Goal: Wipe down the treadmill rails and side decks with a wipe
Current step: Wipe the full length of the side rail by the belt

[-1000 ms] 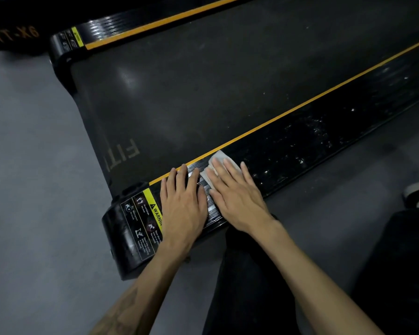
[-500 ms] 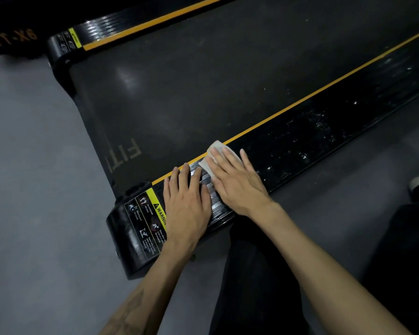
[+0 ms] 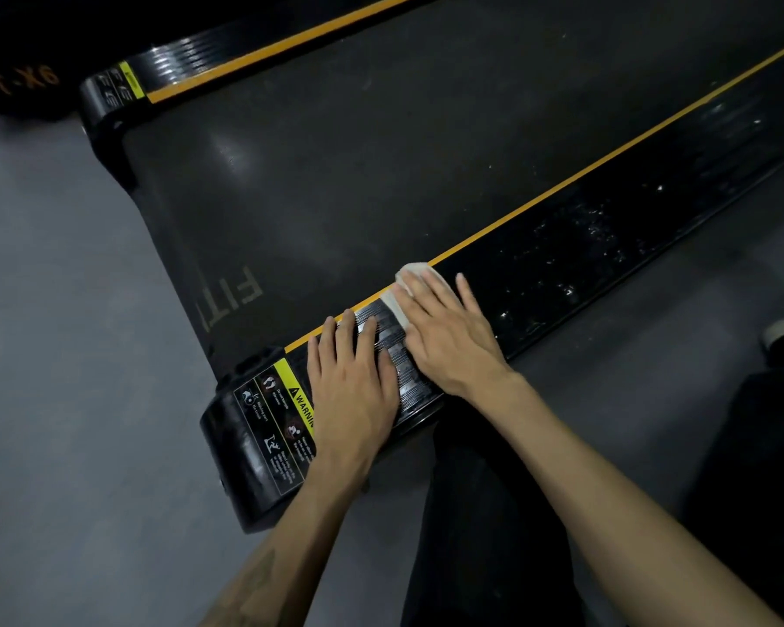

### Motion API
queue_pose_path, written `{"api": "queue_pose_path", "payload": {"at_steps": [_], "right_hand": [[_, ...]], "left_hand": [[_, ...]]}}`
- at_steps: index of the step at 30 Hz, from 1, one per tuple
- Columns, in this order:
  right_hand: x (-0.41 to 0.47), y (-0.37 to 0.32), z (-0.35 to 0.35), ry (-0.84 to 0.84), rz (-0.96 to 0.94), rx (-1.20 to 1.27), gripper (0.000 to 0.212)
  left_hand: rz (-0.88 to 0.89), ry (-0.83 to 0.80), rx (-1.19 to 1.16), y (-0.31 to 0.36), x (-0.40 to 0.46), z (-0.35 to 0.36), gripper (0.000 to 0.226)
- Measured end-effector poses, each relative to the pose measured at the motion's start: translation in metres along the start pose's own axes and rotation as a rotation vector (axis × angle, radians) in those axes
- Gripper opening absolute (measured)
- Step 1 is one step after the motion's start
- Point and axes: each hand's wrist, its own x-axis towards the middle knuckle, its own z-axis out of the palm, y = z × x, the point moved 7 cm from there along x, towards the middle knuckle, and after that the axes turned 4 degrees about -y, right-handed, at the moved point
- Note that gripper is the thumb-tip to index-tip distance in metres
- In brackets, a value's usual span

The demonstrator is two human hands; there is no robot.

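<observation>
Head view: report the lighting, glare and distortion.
Head view: dim overall; glare streaks on the ribbed side deck between the left hand and right hand; a soft highlight on the belt; wide-angle lens bows the orange stripe.

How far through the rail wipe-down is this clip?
Early, it seems. Done: hard to say; only the ribbed stretch between the hands may be wiped. In hand: the right hand presses the wipe flat on the near side deck, while the left hand rests by the warning label. Left: the speckled deck ahead and the far rail.
</observation>
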Motion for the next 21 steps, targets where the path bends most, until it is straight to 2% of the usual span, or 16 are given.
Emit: {"api": "queue_pose_path", "payload": {"at_steps": [3,8,15,19,21], "right_hand": [[-0.008,-0.002,0.003,0.019,0.043,0.009,0.071],[0.002,-0.015,0.004,-0.024,-0.08,0.011,0.071],[-0.007,0.01,-0.001,0.037,0.111,0.024,0.073],[-0.008,-0.009,0.008,-0.002,-0.036,-0.007,0.068],[-0.003,-0.002,0.003,0.001,-0.034,0.005,0.069]], "left_hand": [[-0.002,0.002,-0.002,0.0,0.001,0.001,0.045],[0.015,-0.002,-0.025,0.0,0.001,0.002,0.045],[0.067,-0.067,-0.035,0.004,0.001,0.007,0.053],[0.128,-0.089,-0.067,0.008,0.001,0.008,0.055],[0.13,-0.096,-0.057,0.008,0.0,0.008,0.056]]}}
